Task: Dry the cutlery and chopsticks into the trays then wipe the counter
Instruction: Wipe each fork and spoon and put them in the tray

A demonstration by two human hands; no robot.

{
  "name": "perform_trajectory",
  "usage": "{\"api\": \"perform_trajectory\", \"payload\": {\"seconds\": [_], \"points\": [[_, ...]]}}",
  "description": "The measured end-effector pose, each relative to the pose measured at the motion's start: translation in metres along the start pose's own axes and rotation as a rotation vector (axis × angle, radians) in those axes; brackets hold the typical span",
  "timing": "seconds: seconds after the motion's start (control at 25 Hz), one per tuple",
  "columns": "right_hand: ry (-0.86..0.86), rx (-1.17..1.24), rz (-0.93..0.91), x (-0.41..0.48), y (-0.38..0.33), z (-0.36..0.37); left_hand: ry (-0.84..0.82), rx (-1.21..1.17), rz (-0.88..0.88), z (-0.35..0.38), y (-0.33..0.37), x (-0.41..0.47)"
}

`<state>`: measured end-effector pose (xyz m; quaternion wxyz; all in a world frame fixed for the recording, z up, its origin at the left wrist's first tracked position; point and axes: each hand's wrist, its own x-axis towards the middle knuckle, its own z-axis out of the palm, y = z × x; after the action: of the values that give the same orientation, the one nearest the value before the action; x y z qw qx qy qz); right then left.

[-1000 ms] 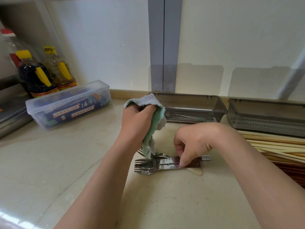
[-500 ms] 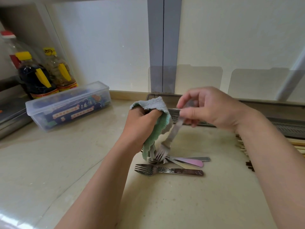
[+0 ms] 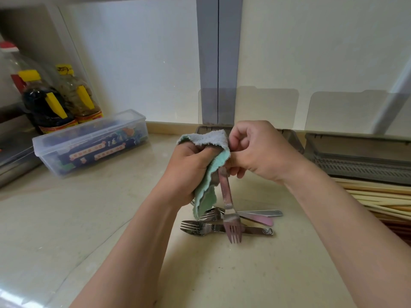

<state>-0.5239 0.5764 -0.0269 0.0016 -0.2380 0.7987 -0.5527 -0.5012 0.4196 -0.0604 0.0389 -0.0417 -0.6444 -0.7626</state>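
My left hand (image 3: pixel 189 165) grips a grey and green cloth (image 3: pixel 210 156) above the counter. My right hand (image 3: pixel 258 152) holds a metal fork (image 3: pixel 229 207) by the top of its handle, tines hanging down, with the handle's upper part against the cloth. Below on the counter lies a small pile of cutlery (image 3: pixel 222 225): forks and pink-handled pieces. Two grey trays stand at the back wall, one (image 3: pixel 295 141) behind my hands and one (image 3: pixel 360 161) to the right. Pale chopsticks (image 3: pixel 382 198) lie in front of the right tray.
A clear plastic box (image 3: pixel 89 143) with dark contents sits at the back left. Sauce bottles (image 3: pixel 49 103) with yellow caps stand behind it. A metal surface (image 3: pixel 13 161) borders the counter's left edge. Beige counter (image 3: pixel 66 230) spreads in front and to the left.
My right hand picked a fork off the pile, lifted it, and brought it against the cloth in my left hand. The fork now hangs more upright.
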Motion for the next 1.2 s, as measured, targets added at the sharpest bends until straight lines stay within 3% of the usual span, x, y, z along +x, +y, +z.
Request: {"api": "perform_trajectory", "payload": {"seconds": [0.12, 0.24, 0.32, 1.2], "points": [[-0.063, -0.1, 0.062, -0.001, -0.002, -0.004, 0.12, 0.037, 0.053, 0.0, -0.002, 0.004], [-0.428, -0.394, 0.23, -0.006, -0.007, -0.014, 0.233, 0.002, 0.099, -0.004, -0.002, 0.007], [-0.571, -0.453, 0.264, -0.01, -0.008, -0.015, 0.286, -0.021, 0.102, -0.005, -0.002, 0.009], [-0.313, -0.234, 0.153, -0.006, 0.0, 0.021, 0.311, 0.085, 0.149, 0.001, -0.002, 0.006]]}}
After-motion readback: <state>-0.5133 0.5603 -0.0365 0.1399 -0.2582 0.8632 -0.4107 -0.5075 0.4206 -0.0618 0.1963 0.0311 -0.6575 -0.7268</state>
